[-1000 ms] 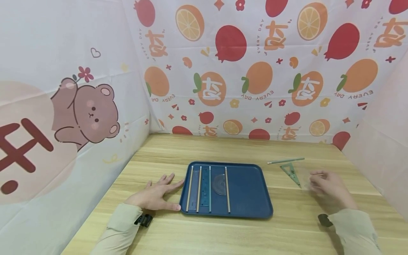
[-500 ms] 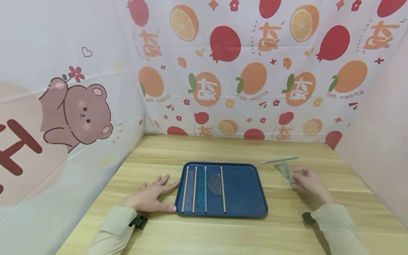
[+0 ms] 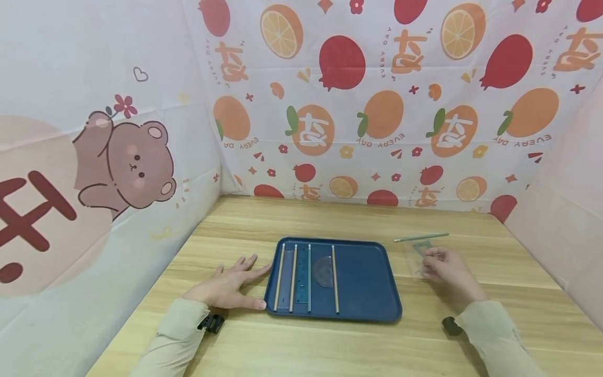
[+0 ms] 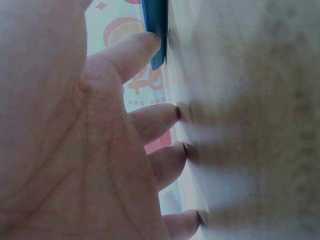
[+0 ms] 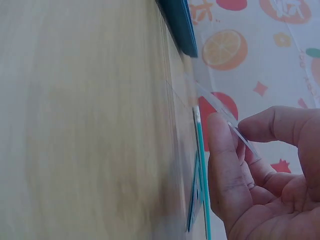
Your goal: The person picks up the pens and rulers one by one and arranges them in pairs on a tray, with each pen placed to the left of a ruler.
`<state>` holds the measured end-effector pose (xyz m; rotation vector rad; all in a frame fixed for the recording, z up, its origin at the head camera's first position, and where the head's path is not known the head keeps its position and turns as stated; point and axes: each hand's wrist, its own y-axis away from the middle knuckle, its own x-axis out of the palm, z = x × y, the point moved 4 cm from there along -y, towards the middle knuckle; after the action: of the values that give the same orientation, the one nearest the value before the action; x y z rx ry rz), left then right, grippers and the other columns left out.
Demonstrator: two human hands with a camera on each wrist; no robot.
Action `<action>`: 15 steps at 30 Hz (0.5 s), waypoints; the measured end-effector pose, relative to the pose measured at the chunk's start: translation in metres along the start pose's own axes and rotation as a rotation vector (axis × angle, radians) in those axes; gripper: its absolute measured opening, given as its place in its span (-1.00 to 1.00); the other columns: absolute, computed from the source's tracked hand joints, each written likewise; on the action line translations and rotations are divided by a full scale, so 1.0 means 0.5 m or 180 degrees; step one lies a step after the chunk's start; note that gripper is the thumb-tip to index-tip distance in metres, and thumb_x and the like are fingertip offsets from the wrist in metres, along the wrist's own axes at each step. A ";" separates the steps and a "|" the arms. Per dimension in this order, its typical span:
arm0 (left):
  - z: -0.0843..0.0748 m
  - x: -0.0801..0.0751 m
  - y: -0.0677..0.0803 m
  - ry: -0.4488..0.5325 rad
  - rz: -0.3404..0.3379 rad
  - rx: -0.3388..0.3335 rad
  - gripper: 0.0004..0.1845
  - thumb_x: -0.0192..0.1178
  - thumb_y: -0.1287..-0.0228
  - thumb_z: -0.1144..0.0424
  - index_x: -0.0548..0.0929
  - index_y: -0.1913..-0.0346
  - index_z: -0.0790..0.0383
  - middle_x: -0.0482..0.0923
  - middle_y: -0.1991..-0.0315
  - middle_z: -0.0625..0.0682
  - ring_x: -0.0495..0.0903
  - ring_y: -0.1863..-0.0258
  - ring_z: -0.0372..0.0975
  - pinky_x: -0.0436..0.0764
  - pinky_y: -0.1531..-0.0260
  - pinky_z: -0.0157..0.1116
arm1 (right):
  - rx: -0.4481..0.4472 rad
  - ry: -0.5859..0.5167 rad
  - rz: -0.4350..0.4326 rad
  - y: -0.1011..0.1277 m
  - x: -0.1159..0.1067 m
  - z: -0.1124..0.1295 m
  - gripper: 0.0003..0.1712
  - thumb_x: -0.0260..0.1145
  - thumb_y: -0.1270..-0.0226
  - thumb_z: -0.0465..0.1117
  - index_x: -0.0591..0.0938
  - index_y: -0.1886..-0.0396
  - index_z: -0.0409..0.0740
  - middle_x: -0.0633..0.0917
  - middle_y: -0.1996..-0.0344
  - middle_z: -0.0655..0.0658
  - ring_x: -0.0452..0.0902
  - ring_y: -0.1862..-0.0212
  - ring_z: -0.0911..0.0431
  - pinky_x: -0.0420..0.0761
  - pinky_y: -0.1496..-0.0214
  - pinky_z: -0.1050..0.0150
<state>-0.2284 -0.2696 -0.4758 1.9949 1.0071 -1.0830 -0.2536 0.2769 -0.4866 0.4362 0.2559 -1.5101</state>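
My right hand pinches a thin clear plastic set square between thumb and fingers, held tilted just above the table; its outline is faint. Behind it, partly covered by the hand, lies a green set square. A teal pencil is on the table just beyond. With fingers spread, my left hand rests on the table, its thumb and index fingertip touching the left edge of the blue tray. On the tray lie several pencils, a clear ruler, a teal ruler and a clear protractor.
The wood-grain table is bounded by a fruit-print cloth at the back and pale cloths at both sides. The tray's right half shows bare blue surface. A dark device is strapped to each wrist.
My right hand has moved left with the clear set square, coming over the green set square and nearer the tray. The left hand has stayed at the tray's edge.
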 end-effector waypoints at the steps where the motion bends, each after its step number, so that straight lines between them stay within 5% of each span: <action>1: -0.001 -0.001 0.000 -0.0001 -0.0002 0.0002 0.06 0.43 -0.22 -0.41 0.27 -0.70 -0.13 -0.09 -0.75 0.36 -0.14 -0.72 0.39 -0.20 -0.39 0.70 | 0.0007 -0.0030 0.0003 0.000 0.003 0.003 -0.43 0.15 -0.65 -0.31 0.33 -0.45 -0.61 0.67 0.05 -0.27 0.76 0.25 0.26 0.82 0.10 0.32; 15: -0.001 -0.001 0.003 -0.0034 -0.0005 -0.0010 0.07 0.42 -0.22 -0.42 0.26 -0.71 -0.16 -0.09 -0.76 0.35 -0.13 -0.72 0.38 -0.20 -0.40 0.69 | -0.0006 0.0026 0.0037 0.002 0.039 0.027 -0.49 0.17 -0.59 -0.34 0.44 -0.39 -0.59 0.74 0.20 -0.18 0.74 0.26 0.21 0.81 0.16 0.34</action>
<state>-0.2271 -0.2699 -0.4750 1.9842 1.0045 -1.0911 -0.2530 0.2535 -0.4827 0.4419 0.2606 -1.4969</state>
